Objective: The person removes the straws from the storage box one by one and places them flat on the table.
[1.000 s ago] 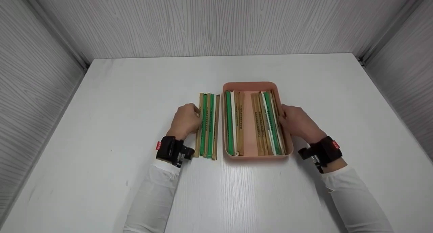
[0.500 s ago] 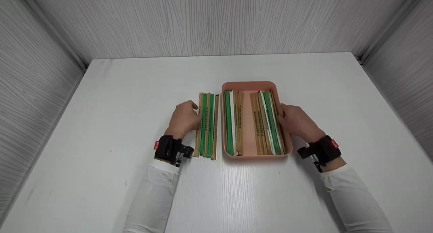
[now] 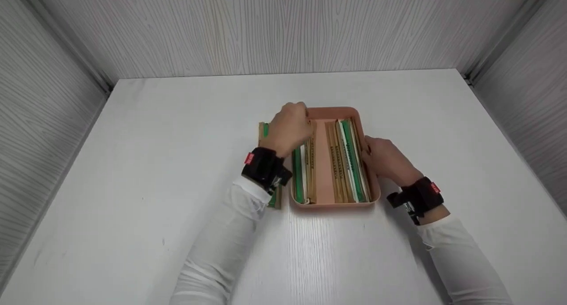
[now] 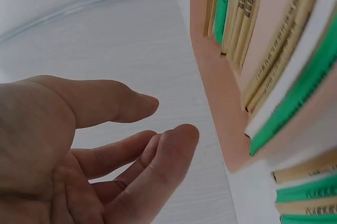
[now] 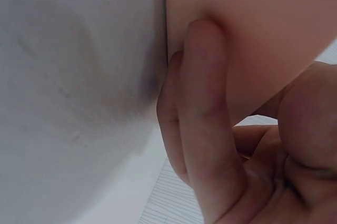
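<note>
A pink tray [image 3: 332, 112] holds two rows of slim paper-wrapped sticks in brown, green and white, one row [image 3: 312, 163] along its left wall and another [image 3: 350, 163] along its right. Over the far left part of the tray in the head view hovers my left hand [image 3: 289, 130]. In the left wrist view its thumb and fingers [image 4: 179, 145] stand apart with nothing between them. My right hand [image 3: 390, 161] grips the tray's right wall, its fingers [image 5: 205, 77] against the outer side. Loose sticks [image 4: 316, 195] lie beside the tray, mostly hidden by the left arm in the head view.
The white table [image 3: 177, 132] is bounded by a grey wood-grain back panel [image 3: 283, 30] and similar panels at both sides. Black cameras are strapped to the left wrist [image 3: 263, 167] and the right wrist [image 3: 423, 201].
My left hand has left the loose sticks and moved right and away from me, over the tray's left edge. The right hand keeps its hold; the tray has barely shifted.
</note>
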Motion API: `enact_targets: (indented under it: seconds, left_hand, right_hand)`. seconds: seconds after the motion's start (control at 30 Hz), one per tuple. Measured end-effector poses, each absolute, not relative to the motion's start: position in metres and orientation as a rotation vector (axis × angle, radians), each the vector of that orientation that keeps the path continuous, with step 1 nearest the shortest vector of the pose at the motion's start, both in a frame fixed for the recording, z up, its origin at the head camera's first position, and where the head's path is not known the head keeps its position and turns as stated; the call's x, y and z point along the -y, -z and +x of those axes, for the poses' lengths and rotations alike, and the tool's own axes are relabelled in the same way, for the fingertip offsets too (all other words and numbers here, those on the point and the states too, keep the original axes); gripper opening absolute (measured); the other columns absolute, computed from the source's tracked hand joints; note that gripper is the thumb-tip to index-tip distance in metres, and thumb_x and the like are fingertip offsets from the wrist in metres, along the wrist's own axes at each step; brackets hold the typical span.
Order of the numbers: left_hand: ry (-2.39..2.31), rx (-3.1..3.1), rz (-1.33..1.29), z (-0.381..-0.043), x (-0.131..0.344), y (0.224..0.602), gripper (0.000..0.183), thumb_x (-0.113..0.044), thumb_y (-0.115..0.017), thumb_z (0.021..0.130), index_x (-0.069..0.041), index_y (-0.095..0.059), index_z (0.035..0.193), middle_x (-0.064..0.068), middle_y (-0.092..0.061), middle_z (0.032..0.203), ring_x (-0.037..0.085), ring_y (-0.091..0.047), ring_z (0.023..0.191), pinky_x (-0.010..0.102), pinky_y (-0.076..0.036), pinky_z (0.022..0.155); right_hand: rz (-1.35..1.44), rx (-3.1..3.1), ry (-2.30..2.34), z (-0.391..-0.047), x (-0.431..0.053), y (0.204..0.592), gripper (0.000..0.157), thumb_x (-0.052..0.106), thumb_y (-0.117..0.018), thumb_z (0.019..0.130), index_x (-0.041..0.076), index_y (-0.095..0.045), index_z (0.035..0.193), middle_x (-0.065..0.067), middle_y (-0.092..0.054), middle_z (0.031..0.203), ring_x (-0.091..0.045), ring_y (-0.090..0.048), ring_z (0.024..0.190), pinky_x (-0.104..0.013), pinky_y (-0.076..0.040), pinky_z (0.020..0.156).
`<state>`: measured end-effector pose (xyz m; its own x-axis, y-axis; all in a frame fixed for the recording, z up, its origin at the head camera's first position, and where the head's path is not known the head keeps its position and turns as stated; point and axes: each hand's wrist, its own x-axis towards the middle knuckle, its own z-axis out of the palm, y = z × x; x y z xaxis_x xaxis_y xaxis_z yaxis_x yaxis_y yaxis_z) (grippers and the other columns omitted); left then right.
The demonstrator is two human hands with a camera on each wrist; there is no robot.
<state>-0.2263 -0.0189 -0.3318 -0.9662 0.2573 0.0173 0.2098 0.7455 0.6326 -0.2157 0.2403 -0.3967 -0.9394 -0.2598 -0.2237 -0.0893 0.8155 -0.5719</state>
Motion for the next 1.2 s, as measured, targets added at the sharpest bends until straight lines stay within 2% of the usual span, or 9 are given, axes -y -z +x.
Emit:
enact_targets:
  seconds: [0.1, 0.2, 0.37, 0.47, 0.77, 0.93, 1.07, 1.13, 1.2]
  left_hand:
    - [-0.895, -2.868, 0.457, -0.233, -0.006, 0.336, 0.036, 0.009, -0.049, 0.089, -0.013, -0.042, 0.062, -0.003, -0.039, 0.059, 0.01, -0.038, 0.05, 0.023, -0.032, 0.043]
    - [-0.685, -2.888, 0.479, -0.238, -0.023, 0.347, 0.04, 0.01, -0.054, 0.089, -0.014, -0.041, 0.061, -0.003, -0.038, 0.059, 0.009, -0.038, 0.051, 0.023, -0.032, 0.044]
    - [-0.439, -2.908, 0.396, -0.239, -0.038, 0.365, 0.01, 0.0, -0.061, 0.097, -0.005, -0.07, 0.096, 0.006, -0.065, 0.09, 0.014, -0.06, 0.069, 0.027, -0.052, 0.055]
    - [-0.367, -2.933, 0.356, -0.238, -0.041, 0.37, 0.019, -0.004, -0.059, 0.101, -0.003, -0.07, 0.117, 0.011, -0.071, 0.108, 0.019, -0.069, 0.083, 0.032, -0.06, 0.064]
    - [-0.374, -2.91, 0.404, -0.238, -0.043, 0.376, 0.021, -0.002, -0.059, 0.1, 0.002, -0.073, 0.116, 0.015, -0.069, 0.121, 0.022, -0.069, 0.095, 0.032, -0.061, 0.07]
    - [-0.474, -2.838, 0.443, -0.238, -0.039, 0.375, 0.019, 0.001, -0.061, 0.098, 0.001, -0.074, 0.111, 0.007, -0.066, 0.09, 0.014, -0.052, 0.068, 0.024, -0.044, 0.051]
    - [-0.542, -2.798, 0.469, -0.237, -0.036, 0.37, 0.058, 0.002, -0.057, 0.099, -0.007, -0.047, 0.155, 0.0, -0.047, 0.066, 0.011, -0.038, 0.055, 0.023, -0.03, 0.046]
    - [-0.61, -2.783, 0.486, -0.236, -0.034, 0.366, 0.071, 0.004, -0.056, 0.098, -0.014, -0.033, 0.163, -0.001, -0.041, 0.062, 0.01, -0.034, 0.052, 0.022, -0.028, 0.045]
    - [-0.712, -2.765, 0.485, -0.235, -0.032, 0.362, 0.055, 0.006, -0.056, 0.096, -0.007, -0.054, 0.15, -0.003, -0.038, 0.058, 0.009, -0.033, 0.049, 0.022, -0.028, 0.044]
  right_hand:
    - [-0.267, -2.716, 0.823, -0.216, -0.24, 0.397, 0.026, 0.014, -0.041, 0.11, 0.002, -0.057, 0.127, -0.015, -0.064, 0.099, -0.021, -0.063, 0.075, -0.032, -0.052, 0.058]
    - [-0.276, -2.72, 0.81, -0.216, -0.239, 0.397, 0.025, 0.013, -0.042, 0.11, 0.001, -0.057, 0.126, -0.015, -0.064, 0.099, -0.022, -0.063, 0.076, -0.032, -0.052, 0.058]
    - [-0.287, -2.727, 0.793, -0.216, -0.239, 0.397, 0.025, 0.013, -0.042, 0.11, 0.001, -0.058, 0.125, -0.016, -0.064, 0.1, -0.023, -0.064, 0.078, -0.031, -0.051, 0.059]
    - [-0.287, -2.733, 0.797, -0.216, -0.239, 0.397, 0.025, 0.013, -0.042, 0.11, 0.001, -0.058, 0.125, -0.016, -0.065, 0.1, -0.023, -0.064, 0.079, -0.032, -0.052, 0.059]
    - [-0.288, -2.727, 0.804, -0.216, -0.238, 0.398, 0.024, 0.013, -0.043, 0.11, 0.0, -0.058, 0.124, -0.015, -0.063, 0.097, -0.021, -0.062, 0.076, -0.031, -0.05, 0.058]
    - [-0.324, -2.743, 0.817, -0.215, -0.24, 0.397, 0.025, 0.012, -0.042, 0.109, 0.0, -0.059, 0.122, -0.015, -0.064, 0.096, -0.02, -0.061, 0.072, -0.031, -0.049, 0.057]
    - [-0.32, -2.742, 0.817, -0.215, -0.24, 0.397, 0.023, 0.013, -0.043, 0.11, 0.0, -0.059, 0.121, -0.015, -0.064, 0.097, -0.02, -0.061, 0.073, -0.031, -0.049, 0.057]
    - [-0.319, -2.744, 0.81, -0.215, -0.24, 0.397, 0.024, 0.013, -0.043, 0.11, 0.0, -0.059, 0.122, -0.016, -0.064, 0.098, -0.02, -0.062, 0.074, -0.031, -0.049, 0.058]
    - [-0.318, -2.746, 0.804, -0.215, -0.24, 0.396, 0.025, 0.013, -0.043, 0.11, 0.0, -0.058, 0.125, -0.016, -0.065, 0.099, -0.021, -0.062, 0.075, -0.031, -0.05, 0.058]
